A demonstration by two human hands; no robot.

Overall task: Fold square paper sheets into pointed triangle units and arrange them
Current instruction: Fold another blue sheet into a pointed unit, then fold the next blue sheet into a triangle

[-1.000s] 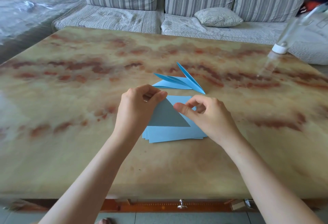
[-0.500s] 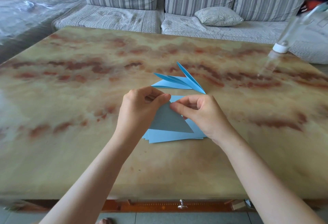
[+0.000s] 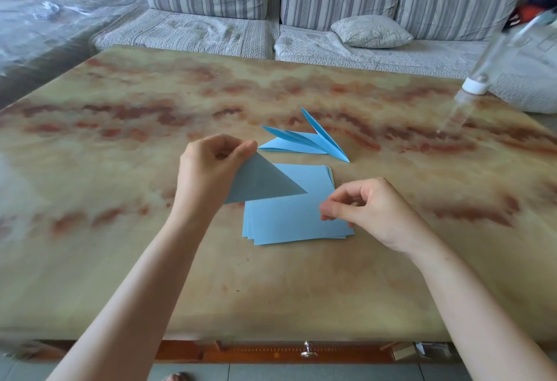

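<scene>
On the marbled table (image 3: 120, 260), a stack of blue square sheets (image 3: 295, 221) is lying nearest. The right hand (image 3: 370, 208) is hovering over its right edge, fingers loosely curled, holding nothing. Left of it, the left hand (image 3: 211, 166) is pinching a folded triangle (image 3: 262, 184) by its top corner, its sharp tip pointing right. Finished pointed units (image 3: 304, 142) are lying just beyond.

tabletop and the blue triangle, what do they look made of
The tabletop looks like polished marble or a marble-look veneer: glossy sheen, red-brown veining. The blue triangle looks like thin matte paper: crisp fold edge, no shine.
</scene>
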